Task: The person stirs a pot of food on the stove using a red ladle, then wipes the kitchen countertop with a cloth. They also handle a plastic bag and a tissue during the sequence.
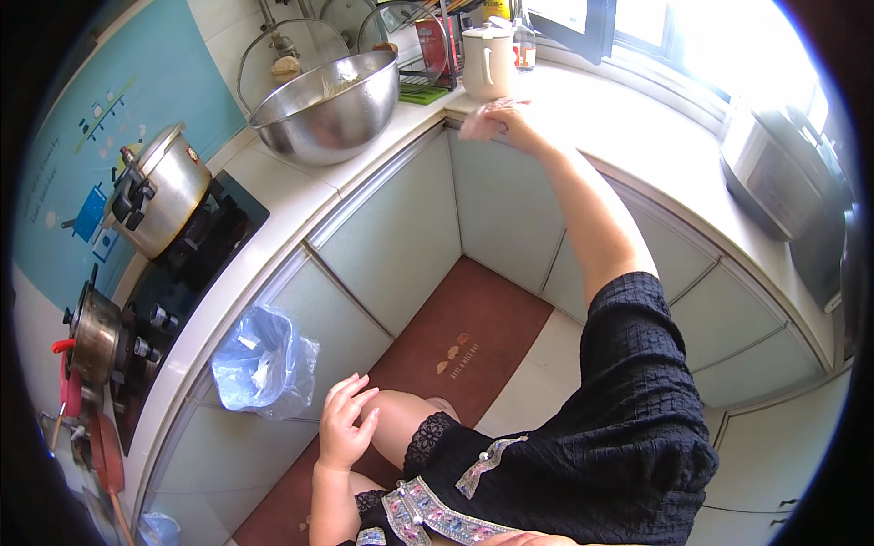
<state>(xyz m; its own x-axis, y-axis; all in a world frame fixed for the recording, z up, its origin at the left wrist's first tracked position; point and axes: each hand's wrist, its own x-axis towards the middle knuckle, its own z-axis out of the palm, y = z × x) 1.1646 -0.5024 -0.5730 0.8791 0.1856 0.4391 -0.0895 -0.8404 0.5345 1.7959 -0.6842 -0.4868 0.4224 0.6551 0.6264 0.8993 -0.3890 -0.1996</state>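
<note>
My right hand (509,126) reaches out to the counter corner, with a thin, pale, crumpled sheet (481,123) in its fingers, perhaps plastic film or a wipe. Just behind that hand stands a cream lidded pitcher (486,65). My left hand (347,423) is raised near my knee, fingers apart, holding nothing. A blue plastic bag (263,358) with some white scraps inside hangs at the cabinet front, left of my left hand. Left of the pitcher, a large stainless steel bowl (328,109) holds something pale and stringy.
A pressure cooker (167,191) and a small pot (95,334) stand on the black gas hob (235,208) at left. A glass bottle (524,48) is beside the pitcher. A dark appliance (778,170) stands at right. A brown mat (471,334) covers part of the floor.
</note>
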